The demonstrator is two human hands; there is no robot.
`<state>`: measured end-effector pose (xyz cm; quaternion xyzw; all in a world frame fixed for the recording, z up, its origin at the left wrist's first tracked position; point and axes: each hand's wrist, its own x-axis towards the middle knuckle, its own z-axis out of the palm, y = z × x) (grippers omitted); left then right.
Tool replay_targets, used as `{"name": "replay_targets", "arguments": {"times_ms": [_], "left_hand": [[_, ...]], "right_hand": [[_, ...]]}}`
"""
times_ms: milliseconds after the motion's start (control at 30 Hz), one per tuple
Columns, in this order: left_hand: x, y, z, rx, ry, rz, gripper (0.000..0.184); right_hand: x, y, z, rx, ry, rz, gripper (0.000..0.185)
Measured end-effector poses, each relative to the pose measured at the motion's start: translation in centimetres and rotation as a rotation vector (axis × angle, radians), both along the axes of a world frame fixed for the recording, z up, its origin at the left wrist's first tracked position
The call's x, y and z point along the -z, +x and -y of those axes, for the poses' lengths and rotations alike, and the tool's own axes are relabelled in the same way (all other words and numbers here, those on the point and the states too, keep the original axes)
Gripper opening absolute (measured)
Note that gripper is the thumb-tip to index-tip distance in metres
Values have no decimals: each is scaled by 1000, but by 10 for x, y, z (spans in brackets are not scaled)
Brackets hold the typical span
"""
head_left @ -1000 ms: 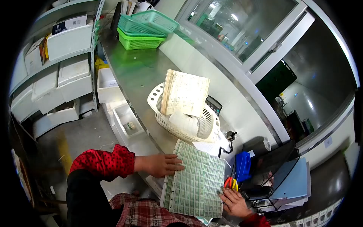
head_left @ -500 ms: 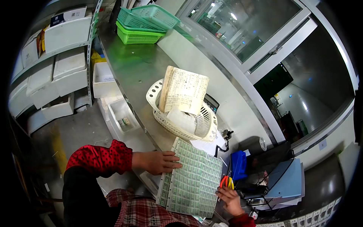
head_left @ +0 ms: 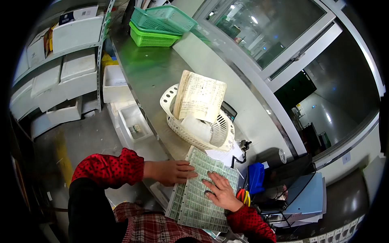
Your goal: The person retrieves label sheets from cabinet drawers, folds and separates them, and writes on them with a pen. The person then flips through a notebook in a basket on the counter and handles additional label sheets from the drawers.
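Observation:
A stack of green printed sheets point(head_left: 202, 206), covered in rows of small label-like rectangles, lies at the front edge of the metal counter. My left hand point(head_left: 176, 173) rests flat along the left side of the top sheet, fingers stretched out. On the sheet's upper right part lies my right hand point(head_left: 222, 191), palm down with fingers spread. Just right of that hand are orange and yellow looped handles point(head_left: 244, 197); the rest of that tool is hidden.
Behind the sheets stands a white plastic basket point(head_left: 184, 133) with an open handwritten notebook point(head_left: 202, 97) in it. A calculator point(head_left: 229, 110), a blue object point(head_left: 255, 178) and a black wire rack point(head_left: 298, 198) are to the right. Green baskets point(head_left: 154, 39) sit far back. White foam boxes point(head_left: 79, 67) fill the left shelves.
My right hand has moved left from beside the handles onto the green sheet. My left hand stays on the sheet's left side. The view has shifted slightly.

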<state>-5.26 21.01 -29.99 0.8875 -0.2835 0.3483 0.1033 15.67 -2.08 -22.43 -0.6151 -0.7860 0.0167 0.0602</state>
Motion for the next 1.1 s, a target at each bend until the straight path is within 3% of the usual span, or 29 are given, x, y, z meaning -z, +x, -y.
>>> {"name": "replay_targets", "arguments": {"times_ms": [167,300,400,467,500,567,667,1100], "left_hand": [[13,-4,12,8,14,73,21],[24,-6,18,28,-79,-21,19],[27,-3,18,8,-140,-44,27],[23,-3,22,0,-363,-57,34],[18,-4,22,3,-363,-60,34],[8,-6,23,-55,-90,-28,39],[13,-5,23,-98,-27,74,38],[15,-6,22,-111,-58,-3,40]], "right_hand": [[0,-4,1,22,9,0,50],[3,-8,4,38,36,-17,49],[6,-8,6,46,50,-21,49],[8,-8,7,50,51,-26,49],[9,-8,8,52,60,-36,49],[10,-9,9,59,68,-50,48],[11,-11,10,67,78,-58,47],[15,-11,15,120,72,-111,48]]}}
